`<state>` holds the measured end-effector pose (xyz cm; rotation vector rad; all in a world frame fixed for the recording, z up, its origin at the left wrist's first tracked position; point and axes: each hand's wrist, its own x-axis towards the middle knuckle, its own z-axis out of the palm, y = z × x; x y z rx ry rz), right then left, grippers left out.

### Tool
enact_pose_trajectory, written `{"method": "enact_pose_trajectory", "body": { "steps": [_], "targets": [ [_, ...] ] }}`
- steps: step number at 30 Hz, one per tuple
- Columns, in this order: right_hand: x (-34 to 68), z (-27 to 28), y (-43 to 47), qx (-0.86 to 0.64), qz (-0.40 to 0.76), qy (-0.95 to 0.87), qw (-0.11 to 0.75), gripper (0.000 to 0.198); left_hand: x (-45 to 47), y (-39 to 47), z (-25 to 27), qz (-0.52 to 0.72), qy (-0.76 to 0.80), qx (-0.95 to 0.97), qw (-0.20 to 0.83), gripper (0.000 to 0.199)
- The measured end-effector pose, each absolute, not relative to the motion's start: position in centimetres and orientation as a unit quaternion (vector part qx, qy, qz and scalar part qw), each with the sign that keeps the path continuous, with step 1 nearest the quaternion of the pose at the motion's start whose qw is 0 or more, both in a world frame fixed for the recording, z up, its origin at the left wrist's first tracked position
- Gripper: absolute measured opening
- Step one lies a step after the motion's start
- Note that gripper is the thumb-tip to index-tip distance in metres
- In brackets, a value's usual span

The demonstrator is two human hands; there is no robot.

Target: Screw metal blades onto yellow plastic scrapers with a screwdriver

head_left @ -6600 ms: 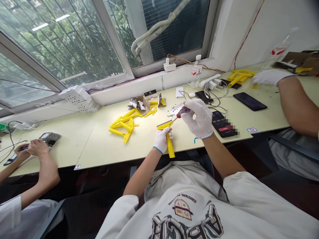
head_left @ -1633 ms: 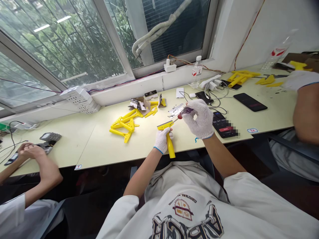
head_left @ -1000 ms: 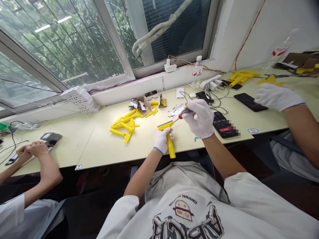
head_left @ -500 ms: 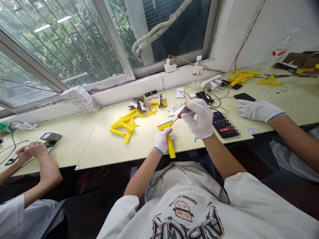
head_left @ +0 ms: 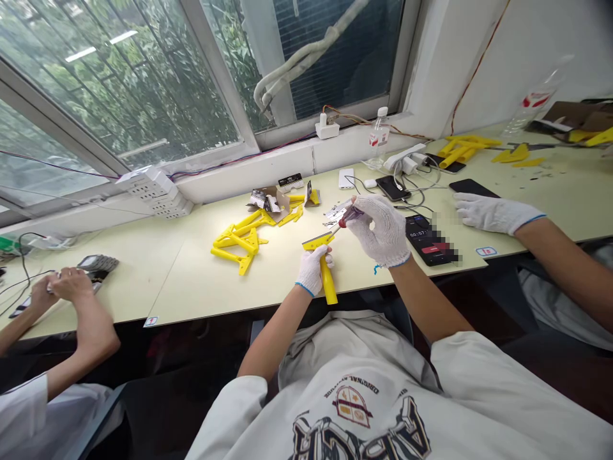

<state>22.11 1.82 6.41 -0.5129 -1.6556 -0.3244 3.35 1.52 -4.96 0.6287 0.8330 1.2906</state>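
Scraper (head_left: pixel 328 285), yellow, T-shaped, grey-edged, smooth-handled, gripped in left hand (head_left: pixel 310 269), right hand (head_left: pixel 384 231) pinching purple-and-red screwdriver (head_left: pixel 352 216)

The scraper (head_left: pixel 328 287) in your left hand (head_left: pixel 311 268) is over the near edge of the bench (head_left: pixel 201 275), the screwdriver (head_left: pixel 352 215) in your right hand (head_left: pixel 382 231) to its right. Scraper parts (head_left: pixel 249 241) lie farther left, a box (head_left: pixel 274 201) just behind them; right of that hand lies a phone (head_left: pixel 425 241), a bottle (head_left: pixel 379 136) farther back.

A shared workshop is suggested by the long worktop (head_left: pixel 268 287) set beneath windows (head_left: pixel 143 76), where yellow tool parts (head_left: pixel 246 263) are piled beside opened packaging (head_left: pixel 272 199) and neighbouring places are occupied by co-workers (head_left: pixel 74 284).
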Motion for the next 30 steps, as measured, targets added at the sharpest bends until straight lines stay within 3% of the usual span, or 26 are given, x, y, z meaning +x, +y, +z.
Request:
{"method": "enact_pose_trajectory", "body": {
  "steps": [14,25,30],
  "targets": [
    [22.2,5.99,1.53,-0.223,-0.105,-0.722,0.647,0.056,3.32,1.56,-5.11,0.573,0.363,0.275,0.681,0.038],
    [22.3,6.06,1.81,-0.26,-0.174,-0.704,0.637,0.043,3.27,1.61,-5.15,0.573,0.366,0.282,0.677,0.041],
    [22.1,5.9,1.52,-0.234,-0.101,-0.716,0.65,0.056,3.25,1.59,-5.14,0.57,0.369,0.281,0.678,0.04]
  ]
}}
